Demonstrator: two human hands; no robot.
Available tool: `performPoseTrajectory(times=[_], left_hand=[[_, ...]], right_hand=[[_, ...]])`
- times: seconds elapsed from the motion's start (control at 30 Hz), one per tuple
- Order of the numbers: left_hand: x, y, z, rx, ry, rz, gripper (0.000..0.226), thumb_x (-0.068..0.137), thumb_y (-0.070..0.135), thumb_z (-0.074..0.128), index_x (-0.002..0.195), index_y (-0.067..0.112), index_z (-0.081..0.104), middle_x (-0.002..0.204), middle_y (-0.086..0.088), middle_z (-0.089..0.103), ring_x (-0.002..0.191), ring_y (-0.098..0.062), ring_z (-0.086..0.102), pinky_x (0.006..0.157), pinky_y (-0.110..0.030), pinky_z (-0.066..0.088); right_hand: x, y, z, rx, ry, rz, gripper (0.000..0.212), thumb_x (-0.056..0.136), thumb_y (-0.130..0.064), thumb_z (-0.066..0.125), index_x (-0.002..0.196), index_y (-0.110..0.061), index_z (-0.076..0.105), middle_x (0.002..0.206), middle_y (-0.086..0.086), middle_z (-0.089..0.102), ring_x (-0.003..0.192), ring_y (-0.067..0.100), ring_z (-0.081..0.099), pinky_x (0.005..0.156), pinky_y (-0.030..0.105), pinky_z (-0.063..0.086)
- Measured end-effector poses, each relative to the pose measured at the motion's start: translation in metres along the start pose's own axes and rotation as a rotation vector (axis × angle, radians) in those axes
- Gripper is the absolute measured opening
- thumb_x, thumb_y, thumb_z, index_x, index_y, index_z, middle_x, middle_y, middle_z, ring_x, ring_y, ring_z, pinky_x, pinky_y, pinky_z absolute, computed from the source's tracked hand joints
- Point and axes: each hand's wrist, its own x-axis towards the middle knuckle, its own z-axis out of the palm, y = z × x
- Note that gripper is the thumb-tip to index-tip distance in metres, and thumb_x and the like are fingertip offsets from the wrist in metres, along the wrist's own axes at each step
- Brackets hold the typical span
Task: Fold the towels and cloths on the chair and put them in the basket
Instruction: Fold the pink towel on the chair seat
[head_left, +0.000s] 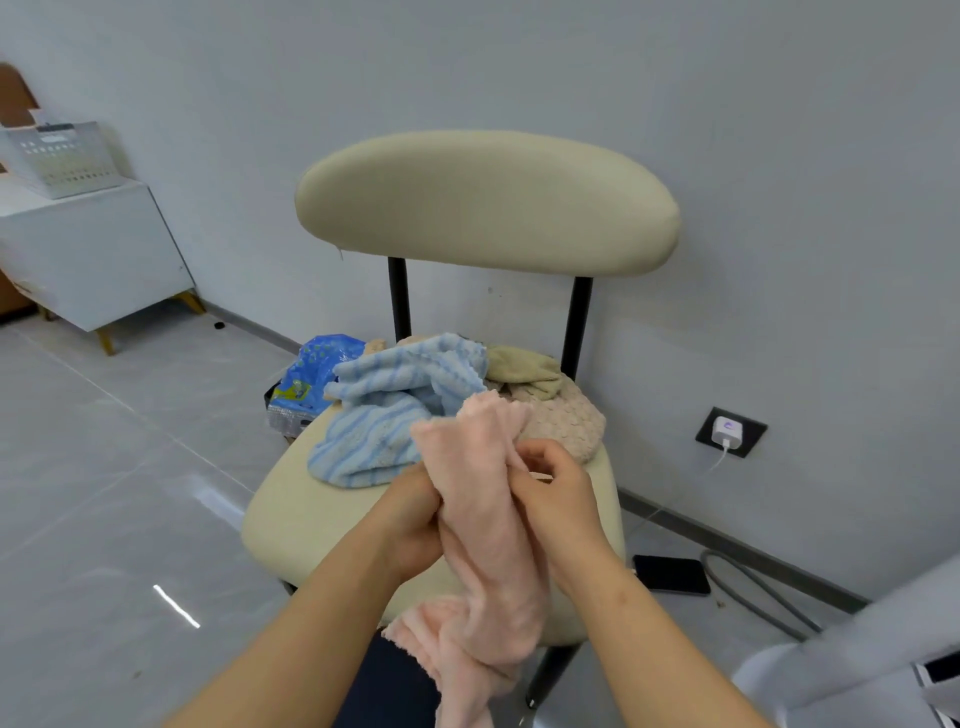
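1. I see both forearms reaching forward over the front of the chair (291, 519), with the two hands close together above the seat.
2. The left hand (410, 519) grips the pink towel (483, 467) from its left side, with the fingers curled into the fabric.
3. The right hand (558, 499) pinches the right edge of this towel between the thumb and the bent fingers.
4. The pink towel stands bunched between the two hands, and its lower part hangs down past the front edge of the seat.
5. Behind the hands, on the seat, lie a blue striped towel (374, 415), a beige bumpy cloth (561, 415) and a small olive cloth (524, 366). All are unfolded and touch each other.
6. The white basket (57, 156) stands on a white cabinet (88, 254) far to the left, well apart from the chair.
7. A blue package (306, 379) lies on the floor behind the chair's left side.
8. On the right, a dark phone (670, 574) lies on the floor near a grey hose (753, 592), and a white charger (727, 430) sits in the wall socket.
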Motion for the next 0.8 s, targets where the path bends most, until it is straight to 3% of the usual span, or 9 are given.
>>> performPoseTrajectory(times=[0.1, 0.2, 0.33, 0.43, 0.5, 0.57, 0.7, 0.8], left_hand=[[-0.005, 0.000, 0.007, 0.187, 0.064, 0.105, 0.014, 0.096, 0.011, 0.046, 0.097, 0.008, 0.060, 0.085, -0.010, 0.065, 0.081, -0.018, 0.061, 0.075, -0.031, 0.048], [-0.008, 0.003, 0.012, 0.262, 0.187, 0.207, 0.016, 0.095, 0.004, 0.046, 0.089, 0.008, 0.060, 0.074, -0.005, 0.068, 0.079, -0.020, 0.060, 0.073, -0.031, 0.046], [-0.011, 0.007, 0.009, 0.391, 0.267, 0.276, 0.014, 0.090, 0.007, 0.056, 0.100, 0.005, 0.064, 0.092, -0.016, 0.068, 0.086, -0.023, 0.060, 0.074, -0.037, 0.049], [-0.012, 0.014, 0.005, 0.339, 0.377, 0.330, 0.011, 0.089, 0.002, 0.053, 0.093, 0.009, 0.062, 0.081, -0.009, 0.065, 0.070, -0.018, 0.057, 0.059, -0.028, 0.045], [-0.014, 0.022, 0.004, 0.297, 0.482, 0.377, 0.014, 0.090, 0.003, 0.050, 0.086, 0.015, 0.057, 0.073, -0.007, 0.059, 0.061, -0.017, 0.049, 0.053, -0.027, 0.039], [-0.016, 0.033, 0.004, 0.239, 0.553, 0.432, 0.010, 0.092, 0.010, 0.050, 0.085, 0.016, 0.052, 0.072, -0.009, 0.054, 0.058, -0.017, 0.045, 0.054, -0.028, 0.039], [-0.029, 0.057, 0.016, 0.175, 0.609, 0.577, 0.006, 0.093, 0.013, 0.047, 0.088, 0.016, 0.046, 0.066, -0.007, 0.051, 0.050, -0.014, 0.049, 0.063, -0.034, 0.053], [-0.045, 0.073, 0.028, 0.149, 0.608, 0.675, 0.010, 0.093, 0.011, 0.044, 0.087, 0.019, 0.043, 0.070, -0.008, 0.049, 0.050, -0.017, 0.051, 0.062, -0.036, 0.055]], right_hand=[[-0.004, -0.006, 0.003, -0.078, -0.041, -0.047, 0.007, 0.088, -0.022, 0.062, 0.083, -0.021, 0.066, 0.083, -0.009, 0.069, 0.083, 0.006, 0.062, 0.079, 0.024, 0.050], [-0.007, -0.010, 0.004, -0.139, -0.029, -0.081, 0.009, 0.089, -0.024, 0.060, 0.080, -0.022, 0.063, 0.079, -0.010, 0.067, 0.079, 0.006, 0.060, 0.076, 0.024, 0.049], [-0.007, -0.012, 0.003, -0.165, 0.032, -0.095, 0.014, 0.088, -0.016, 0.060, 0.075, -0.021, 0.056, 0.076, -0.008, 0.060, 0.073, 0.008, 0.055, 0.072, 0.024, 0.047], [-0.006, -0.018, -0.004, -0.162, 0.127, -0.095, 0.015, 0.087, -0.010, 0.058, 0.077, -0.020, 0.052, 0.074, -0.007, 0.053, 0.067, 0.006, 0.049, 0.060, 0.014, 0.040], [-0.004, -0.025, -0.011, -0.151, 0.211, -0.099, 0.017, 0.085, -0.008, 0.058, 0.076, -0.020, 0.050, 0.068, -0.006, 0.047, 0.062, 0.010, 0.044, 0.057, 0.019, 0.037], [-0.003, -0.035, -0.017, -0.125, 0.297, -0.115, 0.021, 0.085, -0.010, 0.059, 0.074, -0.022, 0.047, 0.067, -0.005, 0.042, 0.060, 0.012, 0.041, 0.056, 0.024, 0.034], [-0.007, -0.064, -0.024, -0.038, 0.391, -0.202, 0.023, 0.089, -0.013, 0.058, 0.074, -0.025, 0.044, 0.068, -0.004, 0.045, 0.061, 0.010, 0.044, 0.057, 0.022, 0.035], [-0.015, -0.085, -0.026, 0.011, 0.434, -0.283, 0.025, 0.089, -0.012, 0.057, 0.073, -0.026, 0.044, 0.067, -0.004, 0.048, 0.063, 0.010, 0.046, 0.059, 0.021, 0.036]])
